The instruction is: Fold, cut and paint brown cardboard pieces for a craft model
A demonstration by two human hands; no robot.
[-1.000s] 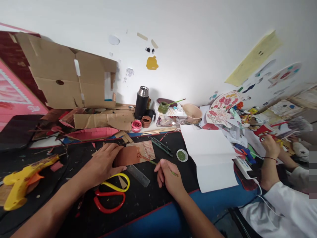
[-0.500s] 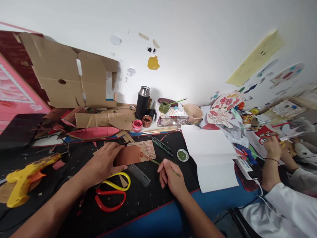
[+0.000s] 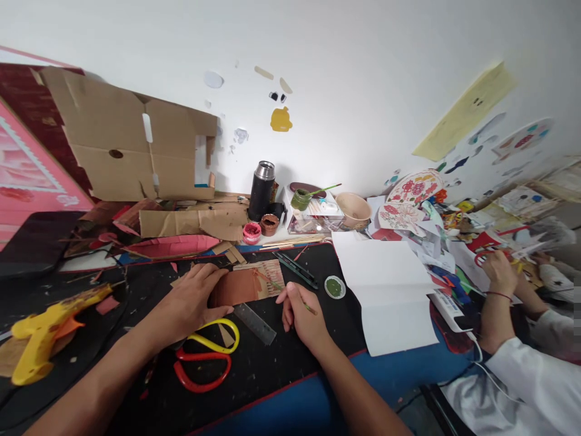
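A small cardboard piece (image 3: 236, 287) lies on the black mat, its left part coated reddish brown and its right end bare, ribbed and partly streaked. My left hand (image 3: 193, 295) grips its left end, fingers at the upper side and thumb at the lower. In my right hand (image 3: 302, 309), a thin green-handled paintbrush (image 3: 276, 284) is pinched, its bristles over the border between coated and bare cardboard. A clear ruler (image 3: 255, 324) lies just below the piece. Scissors with one yellow and one red handle loop (image 3: 203, 381) rest below my left hand.
A yellow glue gun (image 3: 45, 333) lies at left. Behind stand a black flask (image 3: 262, 192), a brown paint jar (image 3: 269, 224) and a pink one (image 3: 252, 232). Right are a green paint lid (image 3: 334, 287), a utility knife (image 3: 297, 270) and white paper (image 3: 390, 290). Another person's hand (image 3: 499, 271) works far right.
My right hand has shifted slightly left and up, and the brush tip has moved up along the cardboard. Streaks show on the ribbed part. My left hand stays in place.
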